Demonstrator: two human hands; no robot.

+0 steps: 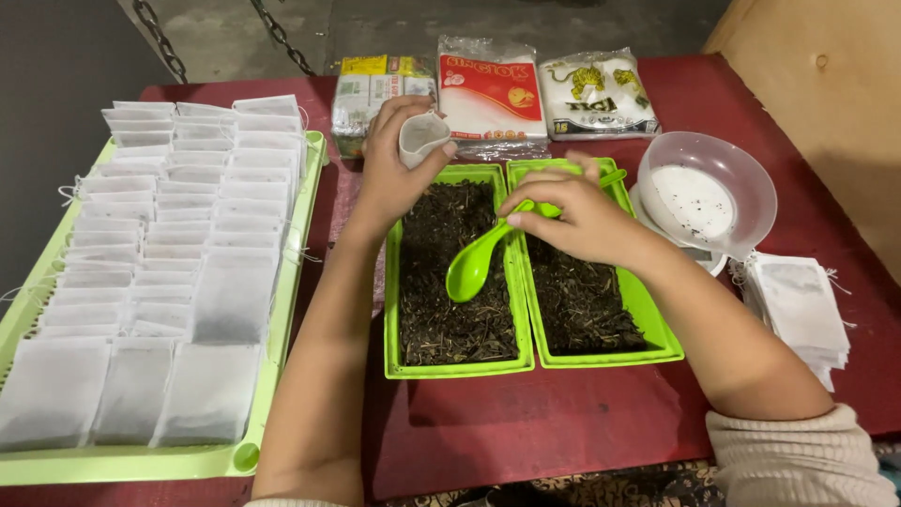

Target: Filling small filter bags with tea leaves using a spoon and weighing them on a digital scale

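Red table (563, 422) carries the whole set-up. Far left: large pale-green slatted tray (141, 462), packed with rows of flat white filter sachets (188, 235), drawstrings trailing at the edges. Centre: two bright-green rectangular trays of dark dried leaf, left one (450, 282) and right one (587, 310), touching side by side. Right: clear plastic bowl (709, 188) with white powder inside, tilted on a white base; just beside it a loose stack of empty sachets (798, 310). Back edge: three printed packets (493, 94).

Left hand (394, 174): fingers curled closed around an open white sachet (422, 136), mouth held open, above the far end of the left leaf tray. Right hand (577, 216): thumb and fingers pinched on the handle of a green plastic spoon (479, 263), bowl of the spoon low over the left tray's leaf.

Judgement: step in hand is scooping leaf for the held sachet. Next move calls for a level lift of the spoon to the sachet mouth, mouth kept wide, so no leaf spills over the rim.

Not resolved: whether the spoon is loaded (its hollow faces away or reads bare); whether the held sachet has anything in it; the base under the bowl, mostly covered; near tray corner and right forearm cut off by the frame edge; the chains (282, 38) beyond the table lead out of view
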